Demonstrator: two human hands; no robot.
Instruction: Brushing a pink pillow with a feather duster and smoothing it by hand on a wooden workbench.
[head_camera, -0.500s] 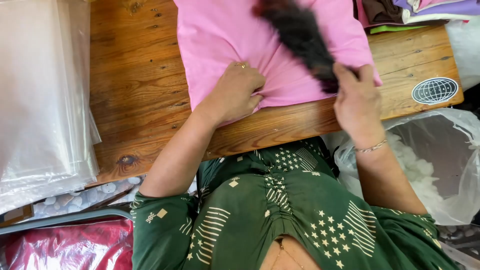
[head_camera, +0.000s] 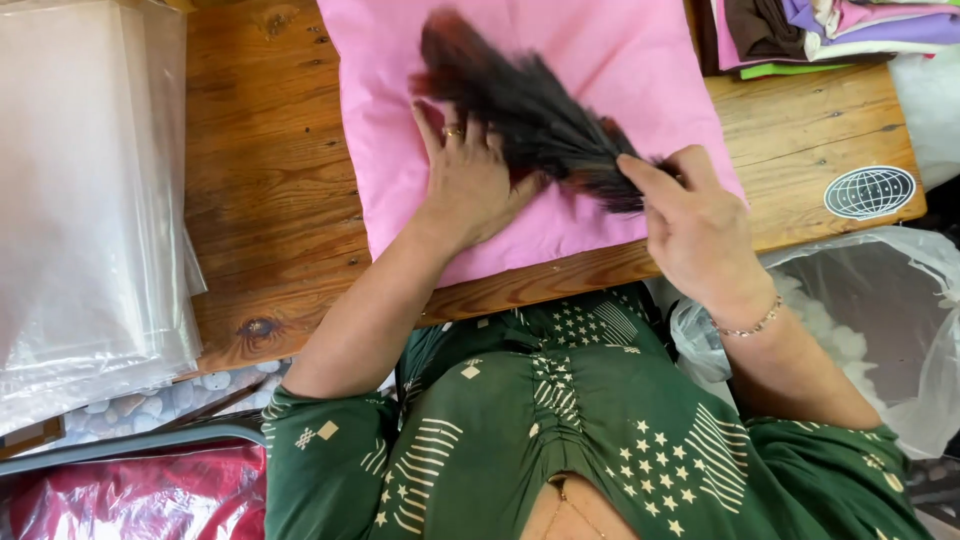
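Note:
A pink cloth lies spread on the wooden table. My left hand presses flat on the cloth, fingers together, a ring on one finger. My right hand, with a bracelet at the wrist, grips the narrow end of a dark feathery brush. The brush's black and reddish bristles fan out up and to the left across the cloth, touching my left hand's fingers.
A stack of clear plastic bags covers the table's left side. Folded coloured clothes sit at the top right. A round sticker marks the table's right corner. A clear bag with white stuffing hangs below it. A red bag lies bottom left.
My right hand has swung the brush to the left, so its bristles now lie over the cloth's middle. My left hand has shifted right and up on the cloth.

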